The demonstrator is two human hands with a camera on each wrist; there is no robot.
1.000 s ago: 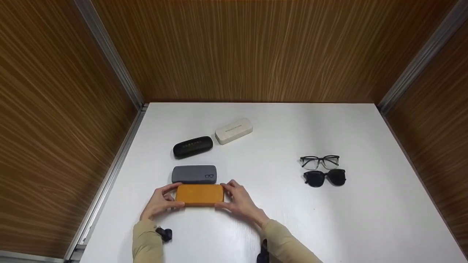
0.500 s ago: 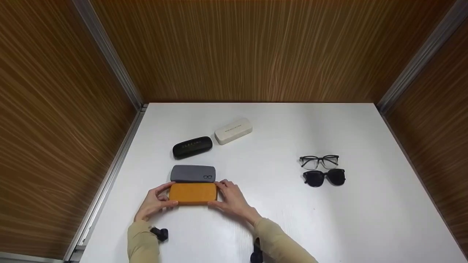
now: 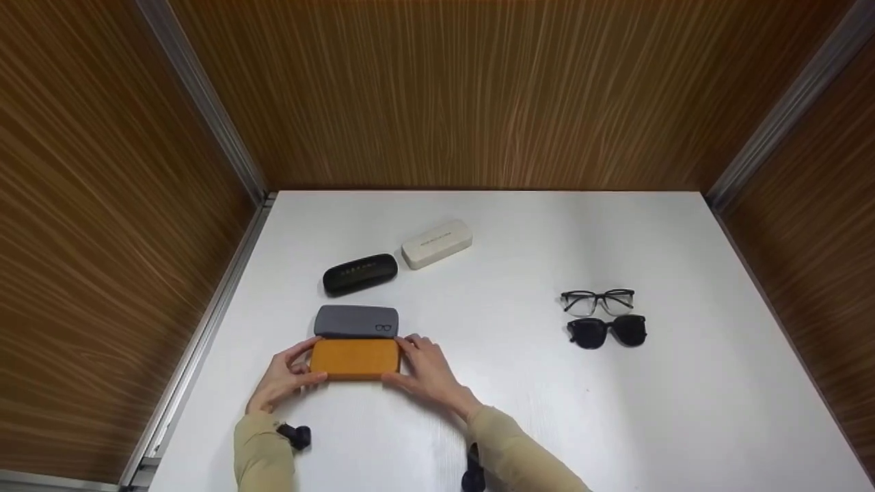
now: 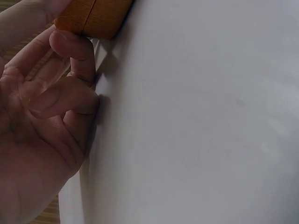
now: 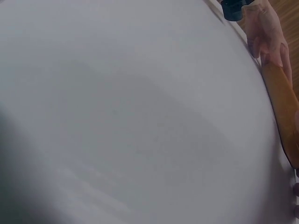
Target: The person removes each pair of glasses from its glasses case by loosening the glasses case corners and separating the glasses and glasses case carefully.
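An orange glasses case lies on the white table, its long far side against a grey glasses case with a small glasses mark. At its left end my left hand grips it between thumb and fingers. My right hand holds the other end the same way. In the left wrist view, a corner of the orange case shows above the curled lower fingers. The right wrist view catches the case's long side at the right edge, with most of the right hand out of frame.
Behind the grey case lie a black glasses case and a cream one. Clear-lensed glasses and dark sunglasses lie on the right of the table. Wood-patterned panels enclose the back and sides.
Both hands have slid the orange case to the left and slightly away from me. The grey case has shifted a little the same way. The other cases and the glasses stay put.
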